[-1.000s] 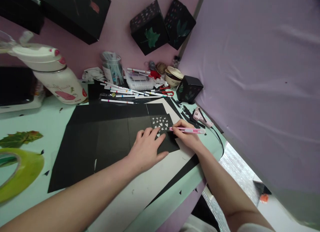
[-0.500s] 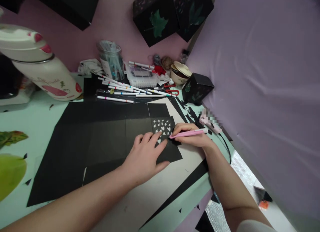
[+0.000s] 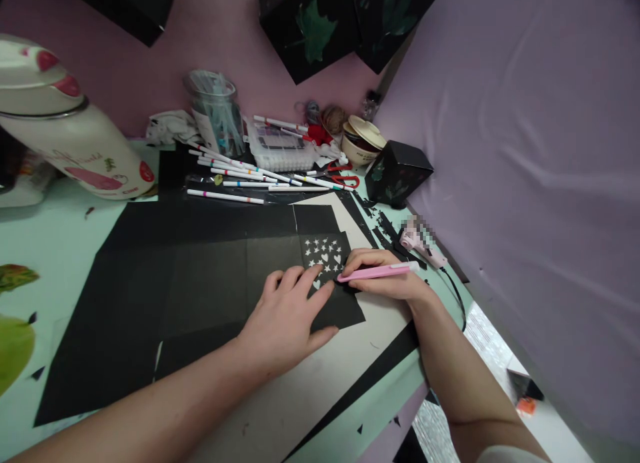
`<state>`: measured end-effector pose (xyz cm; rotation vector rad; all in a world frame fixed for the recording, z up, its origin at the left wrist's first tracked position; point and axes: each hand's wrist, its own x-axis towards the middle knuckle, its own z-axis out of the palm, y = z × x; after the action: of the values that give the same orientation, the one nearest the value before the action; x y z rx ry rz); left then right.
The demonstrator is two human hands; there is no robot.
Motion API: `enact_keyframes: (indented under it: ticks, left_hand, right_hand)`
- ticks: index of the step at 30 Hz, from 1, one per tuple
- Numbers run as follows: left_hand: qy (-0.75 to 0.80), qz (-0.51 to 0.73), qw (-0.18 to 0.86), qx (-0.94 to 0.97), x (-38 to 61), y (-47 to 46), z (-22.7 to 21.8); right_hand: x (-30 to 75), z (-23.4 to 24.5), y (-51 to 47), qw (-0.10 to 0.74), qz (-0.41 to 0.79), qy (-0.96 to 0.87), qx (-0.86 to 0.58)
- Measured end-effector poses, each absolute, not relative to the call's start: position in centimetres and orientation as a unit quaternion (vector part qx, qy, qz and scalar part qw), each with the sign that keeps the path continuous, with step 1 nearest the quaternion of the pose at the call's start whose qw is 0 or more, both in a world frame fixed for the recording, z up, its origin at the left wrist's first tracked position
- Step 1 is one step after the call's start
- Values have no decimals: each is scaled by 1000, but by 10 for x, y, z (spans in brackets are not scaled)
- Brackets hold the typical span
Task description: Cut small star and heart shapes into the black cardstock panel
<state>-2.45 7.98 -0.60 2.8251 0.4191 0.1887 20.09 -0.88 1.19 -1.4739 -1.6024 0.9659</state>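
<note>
A large sheet of black card (image 3: pixel 205 270) lies on the desk, with creases across it. Small star and heart cut-outs (image 3: pixel 325 253) show white near its right end. Spread flat over the card just left of these shapes is my left hand (image 3: pixel 290 310), its fingers apart and pressing down. My right hand (image 3: pixel 383 276) grips a pink craft knife (image 3: pixel 377 272), whose tip points left and meets the card beside the lower shapes. The blade itself is too small to make out. Under the card's right end sits a pale board (image 3: pixel 373 340).
Behind the card lie several white pens (image 3: pixel 225 196), red-handled scissors (image 3: pixel 345 180) and a clear plastic case (image 3: pixel 285 153). A black box (image 3: pixel 399 174) and a pink glue gun (image 3: pixel 423 243) stand at the right. At the left are a white flask (image 3: pixel 85 143) and a green leaf shape (image 3: pixel 15 353).
The knife tip has shifted slightly down and left along the card, with my right hand following. My left hand stays on the card. The camera view has moved a little.
</note>
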Motion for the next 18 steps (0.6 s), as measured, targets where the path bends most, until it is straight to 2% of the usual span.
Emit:
enact_keyframes:
  ticks: [18]
  left_hand:
    - [142,69,147,976,-26,80,-4]
  right_hand:
    - [198,9,-7,360,382,-553,-647]
